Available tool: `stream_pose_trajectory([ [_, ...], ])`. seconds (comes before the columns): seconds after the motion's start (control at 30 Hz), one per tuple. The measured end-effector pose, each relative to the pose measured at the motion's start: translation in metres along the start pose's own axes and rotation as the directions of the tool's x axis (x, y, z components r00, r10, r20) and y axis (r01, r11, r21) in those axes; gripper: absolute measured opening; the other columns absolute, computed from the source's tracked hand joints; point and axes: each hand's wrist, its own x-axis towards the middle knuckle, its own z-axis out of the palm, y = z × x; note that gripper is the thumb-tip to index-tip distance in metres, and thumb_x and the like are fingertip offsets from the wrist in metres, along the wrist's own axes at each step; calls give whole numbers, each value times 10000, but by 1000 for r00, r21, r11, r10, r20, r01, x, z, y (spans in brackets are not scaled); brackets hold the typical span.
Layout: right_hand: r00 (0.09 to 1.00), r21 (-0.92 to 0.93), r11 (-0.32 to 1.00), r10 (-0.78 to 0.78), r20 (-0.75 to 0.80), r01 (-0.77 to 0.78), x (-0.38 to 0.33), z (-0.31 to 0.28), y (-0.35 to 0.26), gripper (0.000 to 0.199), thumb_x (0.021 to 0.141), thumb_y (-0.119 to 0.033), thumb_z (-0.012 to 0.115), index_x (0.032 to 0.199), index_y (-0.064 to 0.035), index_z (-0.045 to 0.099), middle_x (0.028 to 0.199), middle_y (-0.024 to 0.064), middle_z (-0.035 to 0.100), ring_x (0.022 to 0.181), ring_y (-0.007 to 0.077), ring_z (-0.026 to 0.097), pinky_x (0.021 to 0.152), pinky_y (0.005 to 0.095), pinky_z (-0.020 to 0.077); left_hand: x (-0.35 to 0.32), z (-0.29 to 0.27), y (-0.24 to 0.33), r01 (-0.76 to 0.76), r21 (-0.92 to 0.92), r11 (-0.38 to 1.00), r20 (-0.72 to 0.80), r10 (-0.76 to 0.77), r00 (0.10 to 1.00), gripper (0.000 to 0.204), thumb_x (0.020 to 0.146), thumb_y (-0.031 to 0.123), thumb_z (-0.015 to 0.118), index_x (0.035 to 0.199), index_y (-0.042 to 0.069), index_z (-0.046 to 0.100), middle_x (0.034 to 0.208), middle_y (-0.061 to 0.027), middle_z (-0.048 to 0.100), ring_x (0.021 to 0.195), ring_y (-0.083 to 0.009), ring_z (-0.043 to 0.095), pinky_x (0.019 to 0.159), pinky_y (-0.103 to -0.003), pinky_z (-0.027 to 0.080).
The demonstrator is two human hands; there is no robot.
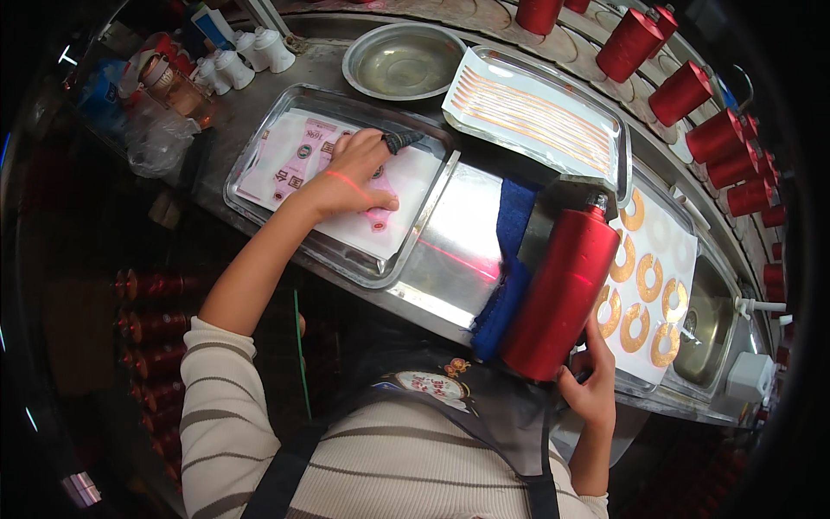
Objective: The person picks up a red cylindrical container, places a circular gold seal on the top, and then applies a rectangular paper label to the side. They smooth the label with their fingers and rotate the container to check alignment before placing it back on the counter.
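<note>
My left hand (350, 177) is over a metal tray (387, 270), with thumb and fingers apart and a black cover on one finger. Beneath it, pink printed decals (303, 156) lie on white paper (354, 233); the hand partly hides them, and whether a fingertip touches one I cannot tell. My right hand (595, 378) grips the lower end of a red metallic bottle (562, 285). The bottle is tilted, its silver neck pointing away from me, beside a blue cloth (512, 233) on the steel counter.
A metal basin (350, 65) of liquid stands behind the tray. Further right are a tray of gold-striped strips (536, 112) and a sheet of gold ring-shaped decals (640, 324). More red bottles (629, 45) line the conveyor at the back. White small bottles (273, 52) stand back left.
</note>
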Motion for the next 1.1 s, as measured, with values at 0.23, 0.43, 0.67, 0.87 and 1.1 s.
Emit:
stream_pose_trajectory([
  [0.23,1000,-1,1000,-15,-9,15,0,1,-1,930,669,-18,607,1559,16,338,1084,104,618,605,74,518,559,214,438,25,-2,-1,110,-140,984,105,-96,990,891,683,359,834,1478,164,482,1400,-132,466,1329,-364,364,1130,-466,297],
  [0.43,1000,28,1000,7,21,-7,4,2,-2,938,667,-40,620,1559,24,335,1048,95,609,593,74,501,555,209,429,36,-1,-12,31,-22,999,134,-28,991,919,615,357,879,1431,163,502,1316,-107,531,1272,-368,416,1116,-439,311],
  [0.67,999,21,999,-44,-13,44,4,6,9,923,675,-48,628,1554,16,354,1034,88,603,571,78,457,539,216,407,66,7,-13,83,-55,995,69,-79,995,568,667,323,858,1127,81,630,1118,-119,626,1156,-332,502,1029,-423,351],
  [0.87,997,10,998,-65,-36,66,4,8,6,929,680,-51,645,1559,5,350,1054,95,610,584,98,470,550,231,421,87,22,-26,-2,-228,974,-45,-8,999,270,774,113,762,999,8,656,761,-58,638,695,-143,614,685,-309,501],
  [1.1,995,-49,995,-90,-35,88,-4,7,-1,977,674,-101,717,1572,-19,340,988,104,583,643,142,460,580,261,406,65,4,-8,-13,-494,870,-324,-170,931,171,821,65,765,931,1,650,805,-36,674,755,-105,613,744,-278,505],
])
